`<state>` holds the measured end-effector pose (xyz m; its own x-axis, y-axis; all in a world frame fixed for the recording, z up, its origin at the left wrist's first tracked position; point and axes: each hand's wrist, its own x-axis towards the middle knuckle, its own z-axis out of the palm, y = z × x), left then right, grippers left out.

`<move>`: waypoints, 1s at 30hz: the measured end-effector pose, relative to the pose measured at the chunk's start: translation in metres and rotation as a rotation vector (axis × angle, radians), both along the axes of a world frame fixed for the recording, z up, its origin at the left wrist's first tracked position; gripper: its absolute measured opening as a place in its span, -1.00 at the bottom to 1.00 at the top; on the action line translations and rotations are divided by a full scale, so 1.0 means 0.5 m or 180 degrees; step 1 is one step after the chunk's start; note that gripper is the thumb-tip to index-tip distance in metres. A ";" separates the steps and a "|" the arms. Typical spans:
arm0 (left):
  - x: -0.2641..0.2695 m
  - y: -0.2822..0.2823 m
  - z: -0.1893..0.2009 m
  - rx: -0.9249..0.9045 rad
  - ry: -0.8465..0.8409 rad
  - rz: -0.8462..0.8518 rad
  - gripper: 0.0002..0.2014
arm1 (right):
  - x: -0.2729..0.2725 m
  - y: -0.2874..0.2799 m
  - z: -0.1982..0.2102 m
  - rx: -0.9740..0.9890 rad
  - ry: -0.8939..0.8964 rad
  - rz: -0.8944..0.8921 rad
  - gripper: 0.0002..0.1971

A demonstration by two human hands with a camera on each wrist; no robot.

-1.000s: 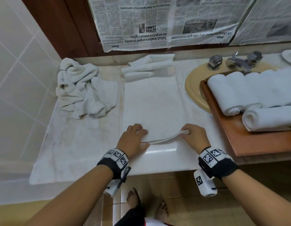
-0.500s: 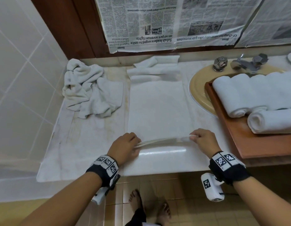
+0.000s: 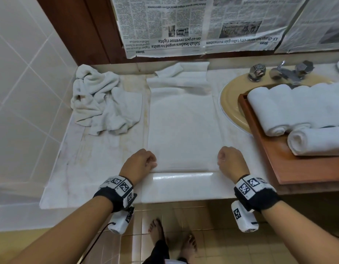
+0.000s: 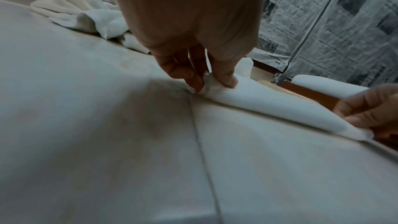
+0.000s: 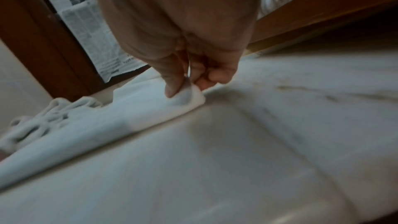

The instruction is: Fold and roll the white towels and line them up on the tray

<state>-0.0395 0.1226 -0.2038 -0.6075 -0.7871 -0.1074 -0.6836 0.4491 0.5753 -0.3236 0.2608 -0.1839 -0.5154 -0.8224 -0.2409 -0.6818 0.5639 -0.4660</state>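
A folded white towel (image 3: 183,128) lies flat and lengthwise on the marble counter (image 3: 111,168), its near edge just short of the counter's front lip and its far end bunched in loose folds against the back wall. The left hand (image 3: 139,164) sits at the towel's near left corner, and the left wrist view shows its thumb and fingers (image 4: 224,77) pinching that corner, which is lifted slightly off the marble. The right hand (image 3: 231,162) sits at the near right corner, with thumb and curled fingers (image 5: 172,84) pinching the cloth there in the same way; between the two hands the near edge is raised into a low fold. To the left of the flat towel, a crumpled white towel (image 3: 104,105) lies in a heap close to the tiled side wall. To the right, a wooden tray (image 3: 290,164) rests across the beige sink basin (image 3: 229,103) and the counter, carrying rolled towels (image 3: 290,109) side by side in a row, with another rolled towel (image 3: 317,141) lying crosswise in front of them. Chrome taps (image 3: 279,71) stand behind the basin, and sheets of newspaper (image 3: 193,25) cover the wall above the counter
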 end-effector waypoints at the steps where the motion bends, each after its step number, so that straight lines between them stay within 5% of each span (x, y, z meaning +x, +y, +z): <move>1: 0.002 0.002 -0.002 -0.0381 0.0049 -0.0209 -0.94 | 0.008 0.004 -0.005 -0.0068 0.0319 0.0228 -0.83; 6: 0.026 0.014 -0.006 -0.1263 -0.0019 -0.1086 -0.87 | 0.017 0.036 -0.042 -0.0645 0.0722 0.1220 -0.74; 10: 0.045 0.016 -0.009 -0.1076 0.0132 -0.1062 -0.74 | 0.008 0.049 -0.033 -0.0435 0.0733 0.1492 -0.70; 14: 0.041 0.001 -0.012 -0.1165 -0.0005 -0.1052 -0.86 | -0.008 0.042 -0.023 -0.0311 0.0982 0.1835 -0.69; 18: 0.017 -0.012 0.023 -0.0238 -0.0144 -0.0370 -0.68 | -0.021 0.016 0.012 -0.0060 0.0103 0.1115 -0.87; 20: 0.006 -0.017 0.042 0.0479 -0.0224 0.0213 -0.78 | -0.024 0.001 0.024 -0.0082 -0.0562 0.0449 -0.86; 24: -0.039 -0.042 0.056 0.1245 -0.0536 0.1224 -0.78 | -0.026 -0.041 0.014 -0.0085 -0.0809 -0.0371 -0.93; 27: -0.064 -0.057 0.064 0.1139 -0.1100 0.1304 -0.70 | -0.003 -0.063 0.001 -0.0042 -0.0543 -0.0502 -0.92; 30: -0.067 -0.056 0.046 0.0090 -0.1021 0.0642 -0.73 | 0.022 -0.058 -0.011 -0.0199 0.0419 0.0067 -0.83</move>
<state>-0.0728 0.0945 -0.1806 -0.3725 -0.8814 -0.2904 -0.9041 0.2741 0.3278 -0.3125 0.2319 -0.1892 -0.5216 -0.8447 -0.1203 -0.7507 0.5214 -0.4057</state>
